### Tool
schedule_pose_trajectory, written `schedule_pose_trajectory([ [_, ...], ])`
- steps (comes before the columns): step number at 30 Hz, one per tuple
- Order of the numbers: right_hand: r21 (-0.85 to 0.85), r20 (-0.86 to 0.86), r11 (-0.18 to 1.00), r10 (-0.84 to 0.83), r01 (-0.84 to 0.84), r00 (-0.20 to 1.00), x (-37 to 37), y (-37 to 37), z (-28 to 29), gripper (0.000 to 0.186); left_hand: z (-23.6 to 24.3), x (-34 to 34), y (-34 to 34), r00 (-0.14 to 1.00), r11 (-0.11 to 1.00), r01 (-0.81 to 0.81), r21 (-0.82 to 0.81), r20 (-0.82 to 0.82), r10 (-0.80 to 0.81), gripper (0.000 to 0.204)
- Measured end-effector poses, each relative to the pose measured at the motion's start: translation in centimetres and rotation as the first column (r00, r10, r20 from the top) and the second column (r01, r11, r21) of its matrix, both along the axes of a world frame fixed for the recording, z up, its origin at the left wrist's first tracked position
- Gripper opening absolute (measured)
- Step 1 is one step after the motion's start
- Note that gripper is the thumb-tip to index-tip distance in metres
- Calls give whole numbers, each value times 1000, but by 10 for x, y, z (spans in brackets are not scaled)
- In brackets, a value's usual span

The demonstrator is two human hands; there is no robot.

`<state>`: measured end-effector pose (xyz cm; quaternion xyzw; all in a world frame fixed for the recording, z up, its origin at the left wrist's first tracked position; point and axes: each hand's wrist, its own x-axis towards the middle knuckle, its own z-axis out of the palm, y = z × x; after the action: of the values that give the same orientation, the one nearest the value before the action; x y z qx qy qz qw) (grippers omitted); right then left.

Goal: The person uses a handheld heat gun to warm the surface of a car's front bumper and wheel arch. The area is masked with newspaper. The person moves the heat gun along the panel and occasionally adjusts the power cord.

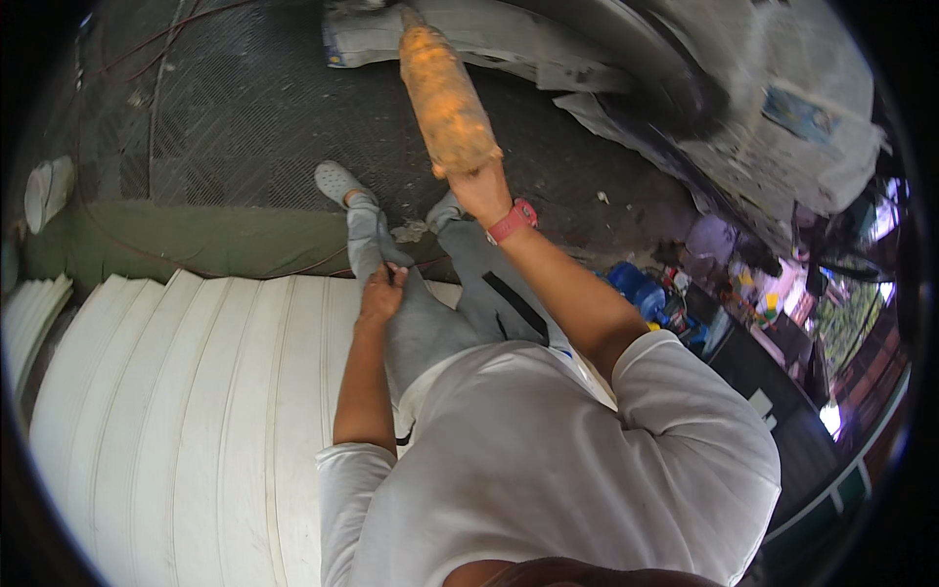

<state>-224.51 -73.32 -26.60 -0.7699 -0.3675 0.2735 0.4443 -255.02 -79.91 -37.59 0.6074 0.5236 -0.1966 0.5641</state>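
The right hand (479,196) gripped the tapered orange object (447,103), tip toward the grey panel (518,44); contact and completion could not be confirmed. The left hand (382,291) lay against the trouser leg (430,318), closure indeterminate.

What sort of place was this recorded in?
Probably a vehicle body workshop: what looks like dusty vehicle bodywork at upper right, an orange-smeared cylinder in the right hand, and blue containers among clutter.

mottled orange-and-grey bottle (448,98), red watch (507,225), grey trousers (428,328), white panels (196,382), hatched dark floor (240,122)
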Motion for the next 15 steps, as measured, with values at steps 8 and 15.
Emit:
schedule_pose_trajectory([
  [8, 105, -419, 657, -652, 747, 632, 50, -165, 52, 28, 23, 51, -6, 992, 992, 123, 21, -39, -122, 42],
  [15, 1, -690, 305, -689, 952, 222, 162, -270, 18, 30, 37, 89, -34, 948, 946, 313, 90, -84, -306, 45],
])
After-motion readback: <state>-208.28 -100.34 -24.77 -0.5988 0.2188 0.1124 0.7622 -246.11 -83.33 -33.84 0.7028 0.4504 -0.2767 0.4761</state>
